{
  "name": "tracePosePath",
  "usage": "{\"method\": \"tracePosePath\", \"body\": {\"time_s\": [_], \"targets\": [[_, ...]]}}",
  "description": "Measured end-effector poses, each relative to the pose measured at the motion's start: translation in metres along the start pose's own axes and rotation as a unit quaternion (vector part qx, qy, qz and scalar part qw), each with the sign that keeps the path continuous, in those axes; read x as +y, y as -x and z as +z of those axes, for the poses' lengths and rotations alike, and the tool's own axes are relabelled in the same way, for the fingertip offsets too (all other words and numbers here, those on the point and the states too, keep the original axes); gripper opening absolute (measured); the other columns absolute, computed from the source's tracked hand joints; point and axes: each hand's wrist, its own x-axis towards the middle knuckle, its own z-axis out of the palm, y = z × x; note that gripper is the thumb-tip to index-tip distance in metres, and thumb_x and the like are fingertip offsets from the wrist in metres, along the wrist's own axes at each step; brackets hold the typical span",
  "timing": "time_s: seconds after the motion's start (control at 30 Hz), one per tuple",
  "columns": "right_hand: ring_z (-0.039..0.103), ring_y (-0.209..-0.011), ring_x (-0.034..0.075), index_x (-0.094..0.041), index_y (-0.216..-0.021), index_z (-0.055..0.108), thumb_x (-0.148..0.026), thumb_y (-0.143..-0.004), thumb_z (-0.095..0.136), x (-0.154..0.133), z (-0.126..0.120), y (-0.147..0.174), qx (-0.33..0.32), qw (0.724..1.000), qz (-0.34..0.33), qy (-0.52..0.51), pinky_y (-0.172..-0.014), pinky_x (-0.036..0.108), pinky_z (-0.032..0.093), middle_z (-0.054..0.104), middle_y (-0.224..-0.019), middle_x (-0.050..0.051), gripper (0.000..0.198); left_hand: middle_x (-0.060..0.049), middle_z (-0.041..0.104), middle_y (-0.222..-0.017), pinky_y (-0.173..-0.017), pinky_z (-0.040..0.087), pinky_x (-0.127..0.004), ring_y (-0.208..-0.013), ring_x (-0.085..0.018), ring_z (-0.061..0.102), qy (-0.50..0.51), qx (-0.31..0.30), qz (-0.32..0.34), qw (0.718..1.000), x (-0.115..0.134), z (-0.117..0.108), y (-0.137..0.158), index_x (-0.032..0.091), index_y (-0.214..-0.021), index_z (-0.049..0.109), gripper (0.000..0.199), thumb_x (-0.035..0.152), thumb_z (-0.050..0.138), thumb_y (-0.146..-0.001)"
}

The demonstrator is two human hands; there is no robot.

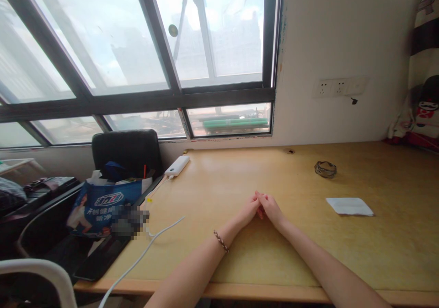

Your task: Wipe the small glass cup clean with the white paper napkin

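Note:
On the yellow wooden table (212, 170), my left hand (248, 209) and my right hand (270, 207) meet with fingers closed against each other. Nothing shows between them, though the palms are hidden. A braided bracelet (221, 241) circles my left wrist. To the right of my hands lies a folded white paper (350, 206), apart from them. Beyond it rests a dark, loosely coiled loop (325, 169) of cord or wire.
A white power bank (177, 166) lies at the table's left edge with a cable plugged in. A white cable (151, 241) crosses the front left. Past that edge, a blue bag (106, 202) sits on a black chair (126, 150). Wall sockets (339, 87) are at right.

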Motion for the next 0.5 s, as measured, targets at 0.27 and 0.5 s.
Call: {"method": "tracePosePath", "body": {"time_s": [0.27, 0.5], "targets": [[0.057, -0.064, 0.018, -0.017, -0.061, 0.059, -0.052, -0.083, 0.023, -0.022, -0.061, -0.008, 0.188, 0.862, -0.027, 0.471, -0.057, 0.025, 0.037, 0.062, -0.063, 0.009, 0.055, -0.005, 0.061, -0.072, -0.061, 0.043, -0.022, -0.064, -0.012, 0.057, 0.060, 0.020, 0.022, 0.998, 0.008, 0.004, 0.005, 0.010, -0.082, 0.055, 0.037, 0.040, 0.064, -0.062], [0.038, -0.107, 0.036, -0.007, -0.094, 0.058, -0.048, -0.080, 0.036, -0.013, -0.121, -0.017, 0.364, 0.745, 0.092, 0.551, -0.083, 0.048, 0.028, 0.052, -0.103, 0.023, 0.049, 0.009, 0.033, -0.034, -0.034, 0.017, -0.018, -0.029, -0.004, 0.026, -0.128, 0.124, 0.024, 0.984, 0.014, -0.001, 0.008, 0.013, -0.073, 0.055, 0.036, 0.048, 0.048, -0.071]]}}
